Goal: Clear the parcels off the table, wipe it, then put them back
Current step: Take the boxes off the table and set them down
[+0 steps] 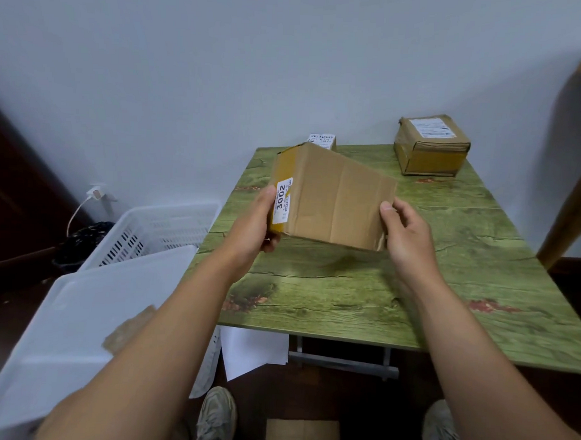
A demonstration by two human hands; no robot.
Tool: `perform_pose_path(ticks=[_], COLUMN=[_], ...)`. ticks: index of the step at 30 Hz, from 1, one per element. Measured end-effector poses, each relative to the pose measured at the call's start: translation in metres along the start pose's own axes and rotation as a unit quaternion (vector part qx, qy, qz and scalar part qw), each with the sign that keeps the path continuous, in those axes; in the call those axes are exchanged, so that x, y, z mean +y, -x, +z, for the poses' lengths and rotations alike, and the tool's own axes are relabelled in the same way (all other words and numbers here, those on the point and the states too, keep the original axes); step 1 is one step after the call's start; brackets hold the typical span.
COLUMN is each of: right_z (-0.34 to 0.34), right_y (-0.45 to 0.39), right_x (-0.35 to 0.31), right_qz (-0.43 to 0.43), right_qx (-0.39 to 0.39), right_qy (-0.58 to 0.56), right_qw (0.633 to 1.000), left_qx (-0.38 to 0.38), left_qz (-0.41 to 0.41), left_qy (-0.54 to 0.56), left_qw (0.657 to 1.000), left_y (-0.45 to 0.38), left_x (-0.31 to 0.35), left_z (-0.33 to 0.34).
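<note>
I hold a brown cardboard parcel [333, 195] with a white "3002" label tilted above the green wood-grain table [446, 258]. My left hand [256, 225] grips its left end and my right hand [404, 233] grips its right end. A taped brown parcel [430, 145] with a white shipping label sits at the table's far right corner. A small parcel with a barcode label [323, 140] shows just behind the held one, at the table's far edge. Another cardboard parcel [303, 434] lies on the floor between my shoes.
Two white plastic crates stand left of the table: a near one [64, 327] holding a brown item, and a slatted one [157, 231] behind it. A white sheet [251, 350] hangs below the table edge. A wooden furniture piece [574, 164] stands at right. A black bag [84, 242] lies by the wall.
</note>
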State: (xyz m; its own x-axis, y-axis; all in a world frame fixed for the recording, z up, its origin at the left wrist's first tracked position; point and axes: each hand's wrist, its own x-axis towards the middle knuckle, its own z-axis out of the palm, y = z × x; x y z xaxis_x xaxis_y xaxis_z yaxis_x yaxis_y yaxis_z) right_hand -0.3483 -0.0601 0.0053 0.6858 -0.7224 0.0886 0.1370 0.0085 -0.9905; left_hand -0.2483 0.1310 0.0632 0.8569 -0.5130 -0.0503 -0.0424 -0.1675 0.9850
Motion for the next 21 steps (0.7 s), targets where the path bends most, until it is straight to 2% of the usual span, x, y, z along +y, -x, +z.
perform_pose_path(ticks=[2,6,12,16,21], right_z=[0.0,0.005,0.019,0.032,0.043], right_y=[0.002,0.013,0.04,0.066,0.096], right_x=[-0.003,-0.012,-0.01,-0.003,0.0], right_qz=[-0.004,-0.017,-0.042,-0.03,-0.024], right_qx=[-0.001,-0.013,-0.126,-0.198,-0.253], right_qy=[0.001,-0.044,-0.094,-0.098,-0.108], right_qw=[1.0,0.999,0.987,0.975,0.961], left_qx=[-0.005,0.035,0.04,0.078,0.085], left_qz=[-0.008,-0.028,-0.021,-0.012,0.036], left_qy=[0.015,0.098,0.257,0.28,0.33], left_qw=[1.0,0.994,0.965,0.957,0.939], left_y=[0.001,0.014,0.05,0.079,0.11], left_x=[-0.003,-0.007,-0.03,-0.045,-0.058], left_z=[-0.002,-0.008,-0.038,-0.057,-0.081])
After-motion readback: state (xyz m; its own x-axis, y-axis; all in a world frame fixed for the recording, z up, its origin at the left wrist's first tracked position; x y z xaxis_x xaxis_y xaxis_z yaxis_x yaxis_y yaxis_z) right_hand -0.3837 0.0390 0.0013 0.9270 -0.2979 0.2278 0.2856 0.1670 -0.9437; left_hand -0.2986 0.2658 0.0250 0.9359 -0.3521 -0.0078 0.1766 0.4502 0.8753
